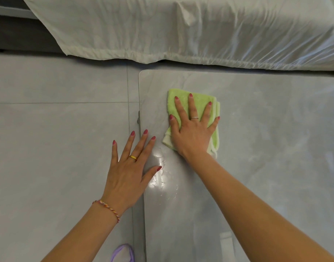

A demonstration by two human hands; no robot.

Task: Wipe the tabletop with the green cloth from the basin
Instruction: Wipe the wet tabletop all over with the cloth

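A: Head view; where's the green cloth (196,104)?

B: Folded, flat on the bench (266,129) near its far left corner; my right hand (192,129) presses it, fingers spread; left hand (128,167) spread on the bench edge; cloth looks soft, light, limp; I'd press mid-fold.

A: Obstacles?

B: White sheet (181,31) beyond; purple thing (122,253) on the floor; water droplets (162,178) nearby.
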